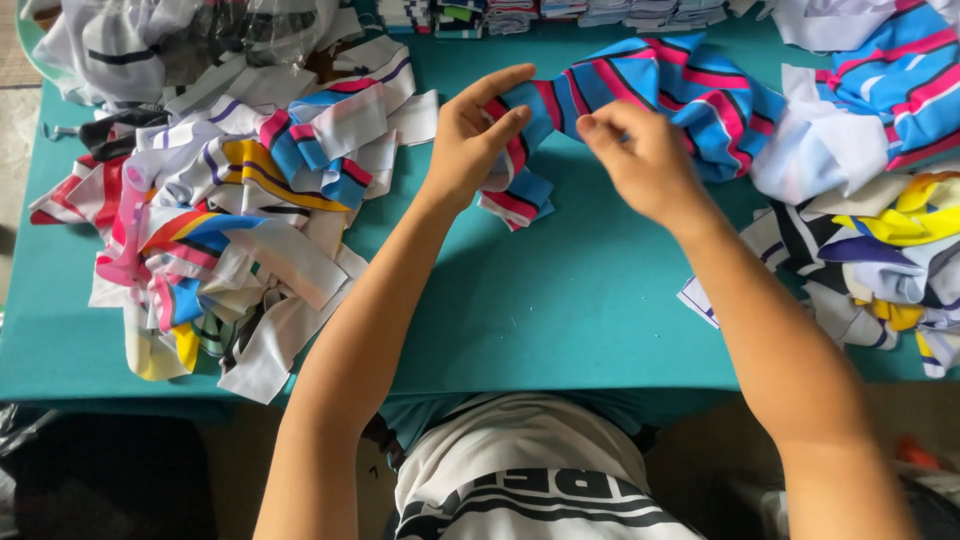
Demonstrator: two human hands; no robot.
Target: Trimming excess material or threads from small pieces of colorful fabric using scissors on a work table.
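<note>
The striped strip [640, 85] in blue, pink and white is smooth, faintly shiny knit cloth. The heaped pieces [230, 215] look like the same fabric, lying on a matt teal tablecloth [560, 300].

Table [560, 320] spans the view; person seated at its near edge. Left hand [468, 140] and right hand [645, 160] sit side by side over the table's middle, both on one end of a striped fabric strip [680, 85], which trails back and right from them. Heap of fabric pieces [230, 220] lies left of the hands. Second heap [880, 230] lies right. Stacked folded pieces [560, 14] line the far edge. Plastic bag [190, 40] sits at far left, behind the left heap.
</note>
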